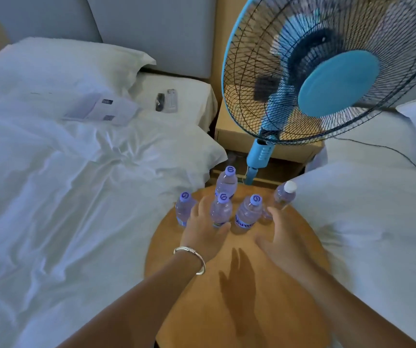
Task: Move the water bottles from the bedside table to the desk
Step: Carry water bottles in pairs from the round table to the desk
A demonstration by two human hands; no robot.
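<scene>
Since all five water bottles stand on the round tabletop (277, 285) between the two beds, we judge the task barely begun.

Done: nothing moved that we can see; the desk is out of view.

Landmark: the fan (327, 71), whose blue pole rises just behind the tabletop's far edge.

Back bottle (226, 183): nearest the fan pole, upright, blue cap.

Left bottle (184, 208): forward and left of the pole, by the left bed (64, 184), upright.

Middle bottle (220, 209): in front of the back bottle, upright.

Fourth bottle (248, 213): below the pole toward us, upright, blue cap.

White-capped bottle (283, 195): right of the pole, at the right bed (377, 209); it looks tilted, perhaps only from the wide lens.

Left hand (202, 234): our fingers spread, reaching between the left and middle bottles; whether they touch we cannot tell. A bracelet (192, 257) sits on that wrist.

Right hand (282, 237): our fingers spread and relaxed, near the base of the white-capped bottle, gripping nothing.

Left: grasp, lift and carry all five to the desk, probably in more than one trip.
</scene>
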